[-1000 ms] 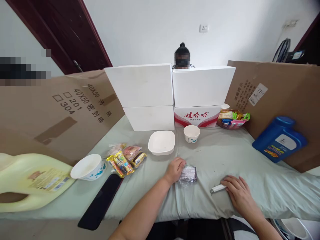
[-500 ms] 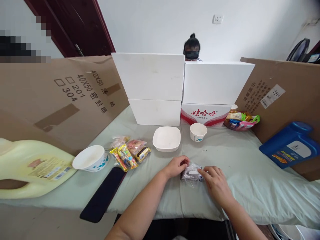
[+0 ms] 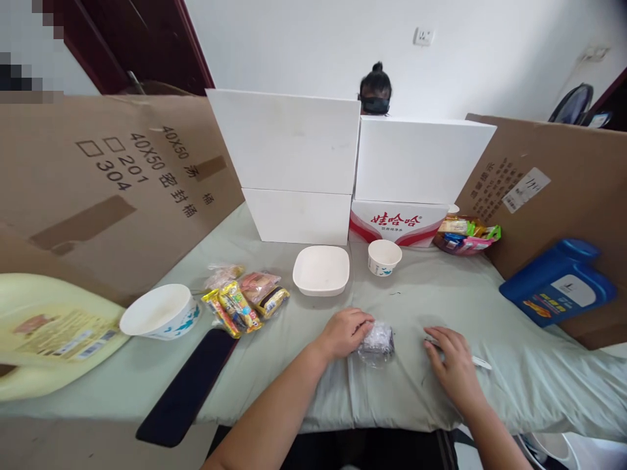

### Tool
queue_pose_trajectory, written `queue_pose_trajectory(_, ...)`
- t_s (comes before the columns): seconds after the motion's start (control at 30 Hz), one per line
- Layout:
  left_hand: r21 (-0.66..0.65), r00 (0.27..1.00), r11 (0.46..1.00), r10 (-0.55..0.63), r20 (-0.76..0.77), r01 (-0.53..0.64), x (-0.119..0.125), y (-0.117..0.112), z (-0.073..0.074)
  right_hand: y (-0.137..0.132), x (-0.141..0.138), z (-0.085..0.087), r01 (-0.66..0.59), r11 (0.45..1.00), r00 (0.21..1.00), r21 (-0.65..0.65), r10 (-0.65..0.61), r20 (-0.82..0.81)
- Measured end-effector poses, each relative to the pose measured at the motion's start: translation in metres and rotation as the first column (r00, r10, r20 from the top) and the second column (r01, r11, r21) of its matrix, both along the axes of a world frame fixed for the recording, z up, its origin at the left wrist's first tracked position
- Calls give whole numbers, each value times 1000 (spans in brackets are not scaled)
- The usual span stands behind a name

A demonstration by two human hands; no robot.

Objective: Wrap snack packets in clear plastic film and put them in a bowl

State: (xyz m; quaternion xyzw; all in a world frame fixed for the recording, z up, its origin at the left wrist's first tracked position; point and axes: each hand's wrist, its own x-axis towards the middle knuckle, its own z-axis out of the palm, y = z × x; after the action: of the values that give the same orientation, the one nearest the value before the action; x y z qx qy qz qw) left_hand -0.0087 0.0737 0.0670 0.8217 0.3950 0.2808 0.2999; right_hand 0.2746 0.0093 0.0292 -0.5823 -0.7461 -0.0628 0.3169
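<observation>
My left hand (image 3: 344,331) rests on the pale green cloth with its fingers curled against the left side of a small packet in clear crinkled wrap (image 3: 377,342). My right hand (image 3: 453,367) lies to the right of the packet, fingers bent down over a thin white strip (image 3: 479,362) whose end sticks out to the right. A gap of cloth separates the right hand from the packet.
A square white bowl (image 3: 321,269) and a small paper cup (image 3: 385,256) stand behind my hands. Snack packets (image 3: 245,300), a white bowl (image 3: 157,311), a black phone (image 3: 183,384) and a yellow jug (image 3: 46,329) lie left. Blue jug (image 3: 557,285) right. Cardboard walls and white boxes (image 3: 294,163) enclose the table; a person sits behind.
My right hand went from the cloth at right to the packet, then drew back right with the white strip under its fingers. The left hand stayed at the packet.
</observation>
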Motion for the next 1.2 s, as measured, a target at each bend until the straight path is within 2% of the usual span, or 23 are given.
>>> queue_pose_trajectory(0.1,-125,993,992,-13,114,27,-2,2,-2,18,-49,10,-261,965,964,-15,259,-60)
queue_pose_trajectory(0.17,-217,989,976,7,149,26,-4,4,-5,29,-69,10,-361,932,927,0,360,-102)
queue_pose_trajectory(0.2,-249,989,968,15,147,23,-4,5,-7,34,-75,8,-372,928,915,14,370,-159)
queue_pose_trajectory(0.27,-257,996,966,6,93,19,-4,6,-9,40,-77,0,-318,947,894,38,313,-321)
queue_pose_trajectory(0.33,-185,999,981,-52,8,52,-1,5,-11,43,-72,-8,-206,978,865,37,200,-460)
queue_pose_trajectory(0.4,-90,994,992,-95,-56,90,3,4,-12,43,-64,-14,-86,996,841,20,84,-535)
queue_pose_trajectory(0.47,-59,995,994,-91,-30,89,5,4,-11,42,-60,-18,5,1000,816,-1,-4,-578)
queue_pose_trajectory(0.53,-106,997,994,-9,79,17,2,7,-11,42,-59,-20,63,998,787,-20,-62,-614)
queue_pose_trajectory(0.6,-182,963,975,166,213,-128,-6,15,-11,43,-59,-22,102,994,760,-27,-96,-643)
queue_pose_trajectory(0.67,-239,886,925,359,295,-295,-17,23,-12,44,-59,-23,142,990,736,-24,-122,-666)
queue_pose_trajectory(0.73,-251,803,866,496,330,-432,-26,29,-14,44,-57,-22,192,981,713,-11,-147,-685)
queue_pose_trajectory(0.8,-213,721,804,593,357,-555,-31,29,-15,40,-55,-18,257,965,729,59,-153,-668)
queue_pose_trajectory(0.87,-86,637,727,647,419,-681,-31,25,-13,33,-56,-10,274,941,803,197,-111,-585)
queue_pose_trajectory(0.9,10,639,711,626,446,-703,-30,22,-11,30,-58,-6,235,935,854,267,-68,-516)
queue_pose_trajectory(0.93,117,688,726,571,447,-678,-27,18,-9,27,-61,-2,164,936,902,312,-14,-432)
queue_pose_trajectory(0.97,220,776,772,485,403,-597,-24,15,-7,25,-64,1,78,945,937,317,39,-346)
queue_pose_trajectory(1.03,318,952,901,250,178,-296,-18,12,-4,25,-71,3,-66,970,976,233,112,-187)
queue_pose_trajectory(1.07,305,989,941,140,51,-149,-15,11,-4,27,-74,2,-104,979,984,173,127,-123)
queue_pose_trajectory(1.1,274,997,961,62,-53,-45,-12,11,-4,29,-76,0,-124,985,988,117,134,-76)
queue_pose_trajectory(1.13,242,992,970,20,-125,11,-10,11,-5,31,-77,-2,-135,988,989,76,139,-51)
queue_pose_trajectory(1.2,194,984,981,22,-178,13,-9,11,-7,34,-77,-5,-156,987,986,39,158,-55)
